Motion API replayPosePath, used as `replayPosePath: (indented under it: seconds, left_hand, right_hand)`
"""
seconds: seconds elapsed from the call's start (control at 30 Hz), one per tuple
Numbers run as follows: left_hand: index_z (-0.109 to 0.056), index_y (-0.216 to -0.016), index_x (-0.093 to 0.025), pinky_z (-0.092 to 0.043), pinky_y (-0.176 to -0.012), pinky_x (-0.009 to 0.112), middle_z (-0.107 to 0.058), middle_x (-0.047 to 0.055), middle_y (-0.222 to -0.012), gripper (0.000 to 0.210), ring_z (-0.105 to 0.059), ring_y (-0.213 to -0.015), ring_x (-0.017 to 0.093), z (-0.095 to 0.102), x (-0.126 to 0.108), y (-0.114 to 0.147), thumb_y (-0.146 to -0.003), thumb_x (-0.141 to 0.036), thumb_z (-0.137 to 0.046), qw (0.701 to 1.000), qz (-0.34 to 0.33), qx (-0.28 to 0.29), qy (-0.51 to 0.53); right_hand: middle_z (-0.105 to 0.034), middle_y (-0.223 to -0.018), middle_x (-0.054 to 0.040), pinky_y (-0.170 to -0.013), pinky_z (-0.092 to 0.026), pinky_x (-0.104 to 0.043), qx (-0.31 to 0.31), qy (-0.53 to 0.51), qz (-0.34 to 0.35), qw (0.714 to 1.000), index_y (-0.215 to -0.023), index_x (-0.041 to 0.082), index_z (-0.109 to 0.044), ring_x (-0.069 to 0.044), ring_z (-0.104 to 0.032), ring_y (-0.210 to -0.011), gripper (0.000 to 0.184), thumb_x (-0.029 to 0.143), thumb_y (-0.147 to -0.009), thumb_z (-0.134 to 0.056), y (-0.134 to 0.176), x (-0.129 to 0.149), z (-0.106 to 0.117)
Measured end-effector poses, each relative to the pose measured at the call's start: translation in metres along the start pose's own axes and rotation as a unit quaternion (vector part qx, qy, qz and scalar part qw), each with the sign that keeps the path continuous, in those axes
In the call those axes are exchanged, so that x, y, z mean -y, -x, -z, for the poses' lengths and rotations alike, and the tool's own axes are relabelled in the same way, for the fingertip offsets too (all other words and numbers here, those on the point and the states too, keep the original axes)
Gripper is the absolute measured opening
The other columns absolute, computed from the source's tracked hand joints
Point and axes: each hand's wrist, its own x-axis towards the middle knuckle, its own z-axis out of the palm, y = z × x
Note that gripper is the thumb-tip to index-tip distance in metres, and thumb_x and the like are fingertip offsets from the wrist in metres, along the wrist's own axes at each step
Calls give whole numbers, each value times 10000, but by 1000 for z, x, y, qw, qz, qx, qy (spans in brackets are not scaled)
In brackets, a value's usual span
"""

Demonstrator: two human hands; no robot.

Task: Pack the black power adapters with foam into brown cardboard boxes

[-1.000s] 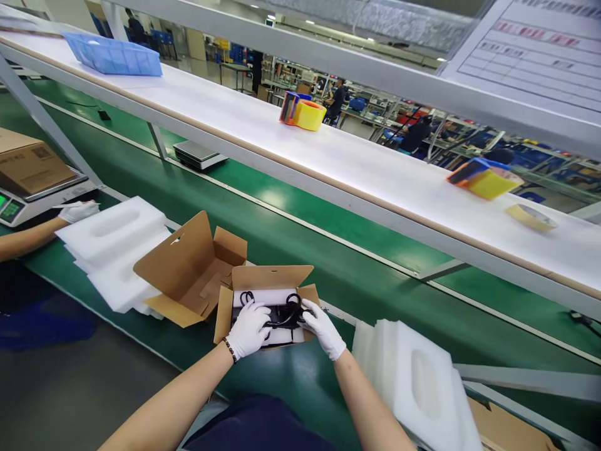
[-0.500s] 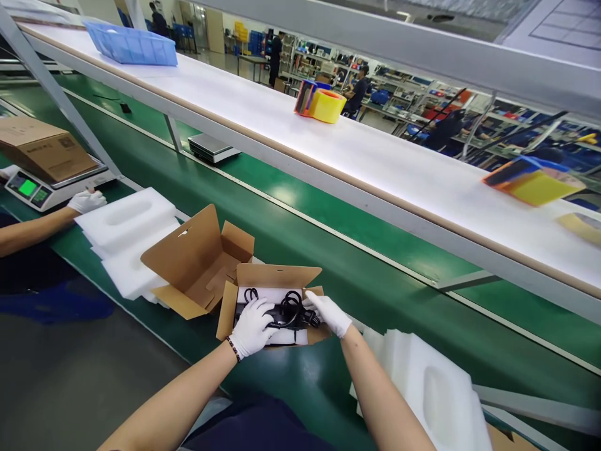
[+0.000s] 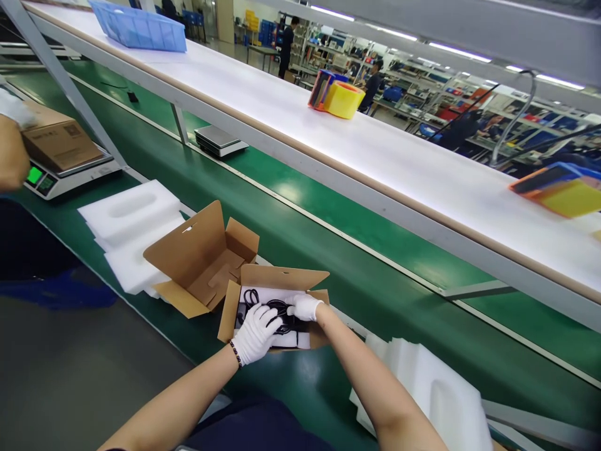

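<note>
An open cardboard box (image 3: 229,310) stands before me, lined with white foam (image 3: 297,340). Inside it lies a coiled black cable (image 3: 280,308), along with a dark object mostly hidden beneath my hands. My left hand (image 3: 256,332), in a white glove, curls its fingers over the cable from the left side. From the right, my gloved right hand (image 3: 305,307) reaches into the box, its fingers closed on the cable coil. A thinner black cord loop (image 3: 251,297) rests at the box's back left.
Left of the box is a second open carton (image 3: 188,241) beside white foam pieces (image 3: 129,213). More foam (image 3: 422,388) is stacked at right. A co-worker's arm (image 3: 12,153) is near a carton (image 3: 63,141) on a scale (image 3: 79,178). A white shelf (image 3: 263,94) crosses above the green bench.
My right hand has moved left and inward from the box's right end onto the coil. My left hand stays over the cable. The co-worker's hand has risen beside the carton.
</note>
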Motion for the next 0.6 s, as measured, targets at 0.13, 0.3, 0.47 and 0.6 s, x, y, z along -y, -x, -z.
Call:
replayPosePath:
  seconds: [0.13, 0.3, 0.47, 0.6]
  left_hand:
    - [-468, -1258, -187, -180, -1048, 598, -446, 136, -1333, 725, -309, -1239, 388, 2, 11, -8, -658, -537, -673, 996, 38, 66, -52]
    - [-432, -1290, -172, -171, -1070, 546, -411, 151, -1358, 817, -240, -1294, 392, 13, 20, -16, -640, -618, -650, 992, 6, 120, -51]
    - [-358, -1348, -149, -281, -1009, 500, -611, 131, -1015, 749, -537, -973, 285, 11, 17, -19, -746, -519, -606, 979, 7, 190, -76]
    - [-424, -1297, -128, -398, -868, 458, -618, 122, -922, 614, -555, -846, 262, 9, 10, -19, -789, -439, -575, 975, 12, 207, -80]
  right_hand:
    - [-671, -942, -133, -812, -397, -365, -103, 86, -35, 990, -1136, 177, -614, -267, -589, -913, 356, 232, -836, -430, 4, 7, -28]
    - [-639, -978, -159, -833, -367, -382, -177, 129, -37, 975, -1231, 154, -545, -265, -572, -920, 409, 262, -919, -304, 14, 0, -51]
    - [-600, -1143, -122, -897, -368, -352, -206, 101, 16, 973, -1357, 166, -414, -237, -535, -1021, 495, 280, -875, -406, 22, -24, -45]
    - [-578, -1202, -93, -920, -380, -339, -261, 19, 18, 965, -1344, 194, -434, -219, -527, -1046, 515, 218, -830, -447, 27, -31, -46]
